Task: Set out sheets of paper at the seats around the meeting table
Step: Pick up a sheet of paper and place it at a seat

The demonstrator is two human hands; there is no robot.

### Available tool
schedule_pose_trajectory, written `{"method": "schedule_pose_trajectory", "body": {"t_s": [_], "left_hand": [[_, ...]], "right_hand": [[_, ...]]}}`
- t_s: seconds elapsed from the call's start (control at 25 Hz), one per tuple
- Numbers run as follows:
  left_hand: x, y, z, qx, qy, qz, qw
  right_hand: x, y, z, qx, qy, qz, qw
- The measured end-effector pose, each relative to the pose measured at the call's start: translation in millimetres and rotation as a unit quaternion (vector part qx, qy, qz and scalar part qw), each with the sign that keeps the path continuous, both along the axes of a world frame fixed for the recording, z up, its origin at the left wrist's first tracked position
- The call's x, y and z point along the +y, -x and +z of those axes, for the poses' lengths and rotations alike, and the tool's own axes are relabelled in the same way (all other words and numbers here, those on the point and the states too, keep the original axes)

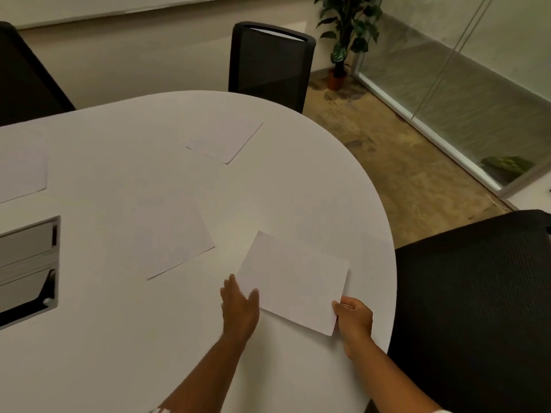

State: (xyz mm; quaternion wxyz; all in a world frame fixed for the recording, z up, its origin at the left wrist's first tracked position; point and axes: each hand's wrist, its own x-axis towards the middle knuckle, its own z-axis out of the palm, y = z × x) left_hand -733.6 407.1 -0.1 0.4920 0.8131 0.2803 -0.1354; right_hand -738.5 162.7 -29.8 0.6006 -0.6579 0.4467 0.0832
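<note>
A white sheet of paper (293, 281) lies or hovers just over the white meeting table (119, 338) near its right edge. My right hand (354, 318) pinches its near right corner. My left hand (240, 304) rests flat with spread fingers against the sheet's left edge. Three more white sheets lie on the table: one in the middle (171, 235), one toward the far chair (225, 141), one at the left edge of view (22, 168).
Black mesh chairs stand at the far side (269, 62), at the right (477, 293) and at the far left (24, 81). A metal cable hatch (28, 268) sits in the tabletop at left. A potted plant (347, 34) and glass wall (477, 84) are beyond.
</note>
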Motion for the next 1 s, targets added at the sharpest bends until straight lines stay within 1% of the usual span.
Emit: {"method": "schedule_pose_trajectory", "body": {"t_s": [0.04, 0.08, 0.12, 0.16, 0.24, 0.32, 0.44, 0.48, 0.52, 0.56, 0.64, 0.68, 0.72, 0.76, 0.8, 0.92, 1.0], "left_hand": [[-3, 3, -7, 0.024, -0.076, -0.102, 0.992], [-7, 6, -15, 0.049, -0.152, -0.203, 0.966], [-10, 9, -21, 0.066, -0.211, -0.289, 0.932], [-13, 11, -26, 0.078, -0.244, -0.355, 0.899], [-18, 15, -33, 0.102, -0.266, -0.438, 0.853], [-22, 17, -38, 0.117, -0.275, -0.473, 0.829], [-23, 18, -42, 0.121, -0.286, -0.478, 0.822], [-24, 18, -42, 0.122, -0.289, -0.479, 0.82], [-24, 18, -41, 0.123, -0.29, -0.48, 0.819], [-24, 18, -41, 0.125, -0.29, -0.48, 0.819], [-24, 16, -39, 0.129, -0.287, -0.478, 0.82], [-24, 16, -39, 0.131, -0.285, -0.477, 0.821], [-24, 16, -39, 0.132, -0.283, -0.477, 0.822], [-23, 16, -40, 0.13, -0.282, -0.476, 0.823], [-23, 16, -39, 0.129, -0.278, -0.474, 0.825], [-29, 8, -39, 0.119, -0.281, -0.475, 0.826], [0, 11, -37, 0.104, -0.277, -0.461, 0.837]], "right_hand": [[-3, -1, -4, 0.008, 0.011, 0.004, 1.0], [-5, -2, -8, 0.013, 0.019, 0.007, 1.0], [-6, -3, -11, 0.016, 0.024, 0.012, 1.0], [-6, -3, -13, 0.017, 0.027, 0.018, 0.999], [-7, -5, -16, 0.016, 0.038, 0.033, 0.999], [-10, -7, -20, 0.014, 0.059, 0.052, 0.997], [-13, -8, -19, 0.004, 0.112, 0.104, 0.988], [-13, -7, -19, -0.008, 0.148, 0.143, 0.979], [-13, -4, -18, -0.024, 0.192, 0.193, 0.962], [-12, -1, -19, -0.043, 0.24, 0.255, 0.936], [-12, 4, -22, -0.07, 0.32, 0.393, 0.859], [-12, 7, -25, -0.066, 0.341, 0.451, 0.822], [-12, 10, -28, -0.056, 0.352, 0.491, 0.795], [-12, 12, -32, -0.049, 0.359, 0.51, 0.78], [-10, 13, -33, -0.048, 0.365, 0.515, 0.774], [-15, 7, -30, -0.045, 0.364, 0.511, 0.777], [12, 7, -21, -0.047, 0.376, 0.52, 0.766]]}}
